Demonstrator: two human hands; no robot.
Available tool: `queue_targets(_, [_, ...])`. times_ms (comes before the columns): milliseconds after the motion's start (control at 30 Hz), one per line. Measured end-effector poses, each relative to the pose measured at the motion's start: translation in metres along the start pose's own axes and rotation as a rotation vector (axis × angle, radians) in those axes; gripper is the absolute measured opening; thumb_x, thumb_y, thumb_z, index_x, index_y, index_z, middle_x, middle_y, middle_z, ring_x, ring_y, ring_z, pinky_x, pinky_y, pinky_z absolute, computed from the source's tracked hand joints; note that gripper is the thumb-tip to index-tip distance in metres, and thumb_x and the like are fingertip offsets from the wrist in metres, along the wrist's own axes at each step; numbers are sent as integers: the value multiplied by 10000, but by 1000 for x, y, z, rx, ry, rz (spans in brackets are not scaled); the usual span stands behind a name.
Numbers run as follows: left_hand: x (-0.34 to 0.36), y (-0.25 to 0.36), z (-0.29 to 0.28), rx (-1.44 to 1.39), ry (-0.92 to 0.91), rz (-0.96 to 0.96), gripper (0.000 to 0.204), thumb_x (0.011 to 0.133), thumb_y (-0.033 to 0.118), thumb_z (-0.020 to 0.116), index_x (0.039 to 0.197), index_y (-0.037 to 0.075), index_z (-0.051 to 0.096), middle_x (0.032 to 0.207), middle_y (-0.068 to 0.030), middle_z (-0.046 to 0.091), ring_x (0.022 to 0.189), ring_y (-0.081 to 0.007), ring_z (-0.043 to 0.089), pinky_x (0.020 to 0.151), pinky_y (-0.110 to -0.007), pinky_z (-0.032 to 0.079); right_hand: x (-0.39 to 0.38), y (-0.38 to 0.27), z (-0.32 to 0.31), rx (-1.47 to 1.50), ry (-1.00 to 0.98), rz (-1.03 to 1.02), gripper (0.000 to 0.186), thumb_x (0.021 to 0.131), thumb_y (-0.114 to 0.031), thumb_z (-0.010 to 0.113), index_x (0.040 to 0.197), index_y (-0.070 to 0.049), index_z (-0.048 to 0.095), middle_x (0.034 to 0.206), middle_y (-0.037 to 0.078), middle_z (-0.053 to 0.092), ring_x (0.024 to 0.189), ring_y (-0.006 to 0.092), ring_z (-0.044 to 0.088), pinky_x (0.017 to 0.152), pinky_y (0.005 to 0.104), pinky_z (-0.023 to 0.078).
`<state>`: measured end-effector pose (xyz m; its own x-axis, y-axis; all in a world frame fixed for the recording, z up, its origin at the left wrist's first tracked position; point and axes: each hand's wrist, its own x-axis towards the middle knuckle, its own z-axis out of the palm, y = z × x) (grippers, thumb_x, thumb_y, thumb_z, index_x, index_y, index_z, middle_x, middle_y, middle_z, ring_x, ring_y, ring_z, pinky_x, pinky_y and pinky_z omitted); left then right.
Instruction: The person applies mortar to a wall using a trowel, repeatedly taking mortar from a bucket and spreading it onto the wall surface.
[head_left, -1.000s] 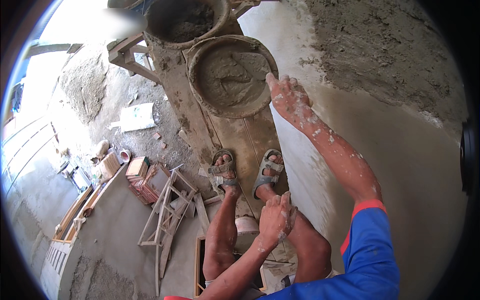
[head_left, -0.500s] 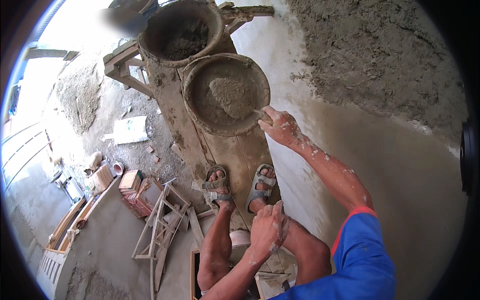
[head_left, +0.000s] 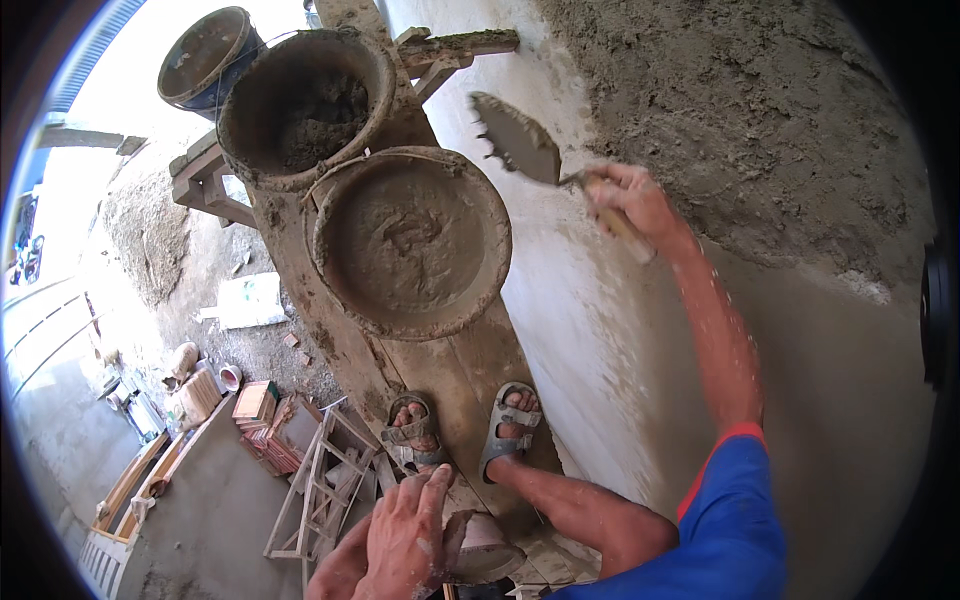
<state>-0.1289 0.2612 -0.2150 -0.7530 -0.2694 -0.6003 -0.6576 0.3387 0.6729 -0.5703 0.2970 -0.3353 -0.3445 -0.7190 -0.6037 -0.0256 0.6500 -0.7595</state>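
R hand (head_left: 635, 205) grips trowel (head_left: 518, 142) by its wooden handle, fingers wrapped round it. Blade's up and left of the hand, clear of near tub (head_left: 415, 327), in front of wall (head_left: 590, 330); wet bits cling along its L edge. L hand (head_left: 405, 535) is low, by the L knee, back up, fingers together and pointing fwd; palm's hidden, so can't tell if it grasps anything or touches the knee. Small pale bucket (head_left: 485, 540) is just R of it, partly covered.

Near tub sits on planks (head_left: 465, 365) w/ wet mortar (head_left: 410, 240) inside, surface churned in the mid. Far tub (head_left: 262, 95) is right behind, holding a darker, lumpy mix; dark bucket (head_left: 205, 55) is beyond, upper L. Feet in sandals (head_left: 508, 430) are on the planks, nr side of near tub. Wall has a rough coat (head_left: 760, 120) up top R, smoother below.

Down L: wood frame (head_left: 318, 490) tilted on the ground, tile stack (head_left: 270, 430) next to it, white sack (head_left: 250, 300) farther up.
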Motion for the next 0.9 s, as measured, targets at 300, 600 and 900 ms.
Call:
queue_targets(300, [-2, 31, 19, -73, -90, 21, 616, 843, 207, 697, 1364, -16, 455, 1134, -195, 560, 1018, -377, 543, 884, -444, 446, -87, -58, 2, -524, 629, -54, 447, 895, -195, 651, 1311, -49, 576, 1019, 156, 670, 747, 177, 645, 640, 311, 547])
queue_targets(600, [-19, 54, 77, -73, -255, -28, 575, 908, 305, 624, 1390, 50, 442, 1081, -154, 539, 1005, -339, 550, 845, -441, 454, -43, -17, 137, -1511, 391, -671, 283, 864, -149, 635, 1143, -111, 613, 875, 118, 611, 788, 245, 656, 640, 384, 547])
queue_targets(900, [-20, 51, 79, -105, -142, -46, 566, 900, 285, 637, 1373, 32, 456, 1078, -162, 545, 985, -346, 549, 830, -447, 458, -14, 23, 192, -786, -40, -453, 251, 841, -161, 607, 1078, -98, 555, 754, 158, 637, 750, 356, 675, 682, 463, 556])
